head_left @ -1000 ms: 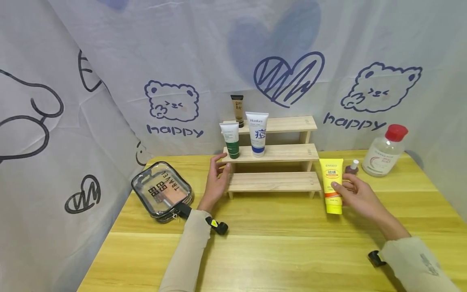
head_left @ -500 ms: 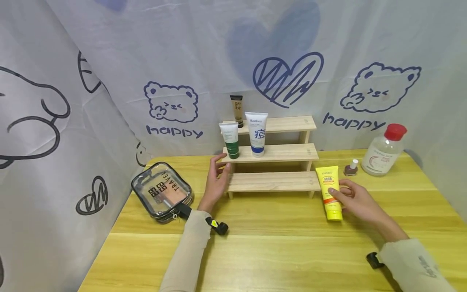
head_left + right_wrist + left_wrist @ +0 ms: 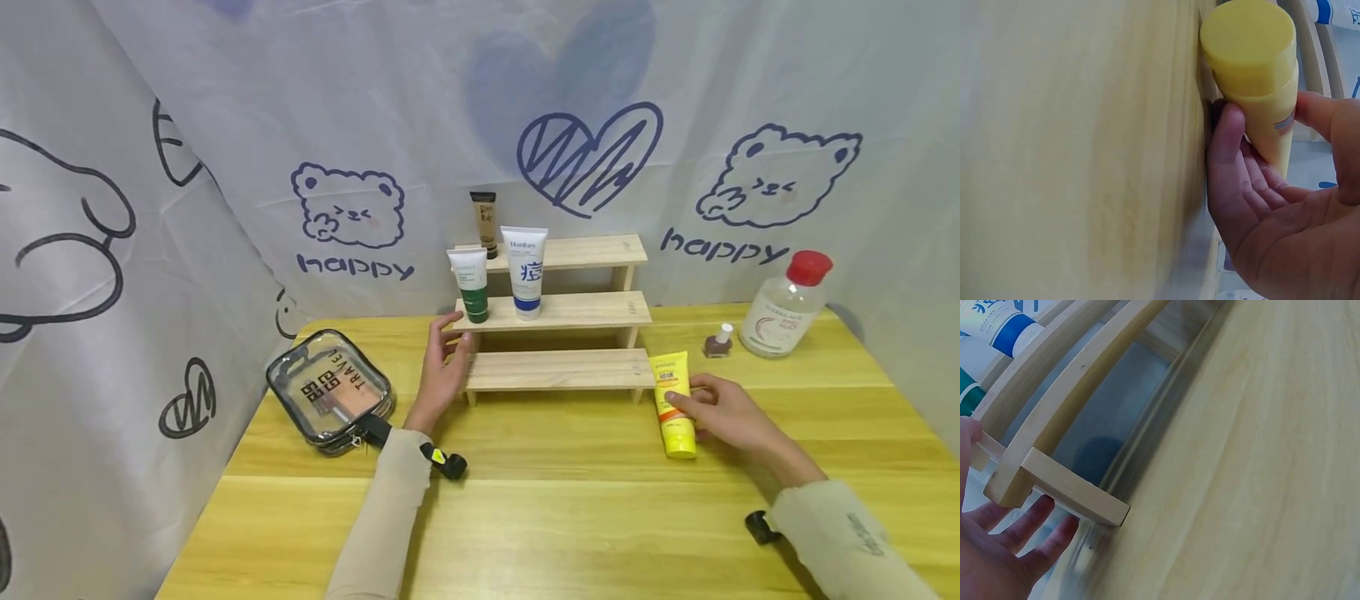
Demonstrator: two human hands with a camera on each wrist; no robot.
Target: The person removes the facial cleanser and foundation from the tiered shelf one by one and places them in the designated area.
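My right hand (image 3: 731,412) holds a yellow squeeze tube (image 3: 675,404) cap-down, thumb on its front and fingers behind, just off the right end of the wooden step shelf (image 3: 558,371). In the right wrist view the tube's round yellow cap (image 3: 1249,34) faces the camera, and the fingers (image 3: 1229,140) reach round beneath it. At the shelf's left end is my left hand (image 3: 442,371), its fingers loosely spread. The left wrist view has these fingers (image 3: 1032,522) against the shelf's end by a leg (image 3: 1079,490). A white-and-green tube (image 3: 472,287) stands just above that hand.
A white-and-blue tube (image 3: 526,275) shares the middle step; a brown tube (image 3: 486,225) stands on the top one. Right of the shelf are a nail polish bottle (image 3: 717,343) and a clear red-capped bottle (image 3: 783,312). A transparent travel pouch (image 3: 330,387) lies at left.
My right hand has moved the yellow tube a little down and left, and its top now leans left. The nail polish bottle shows fully now. My left hand stays at the shelf.
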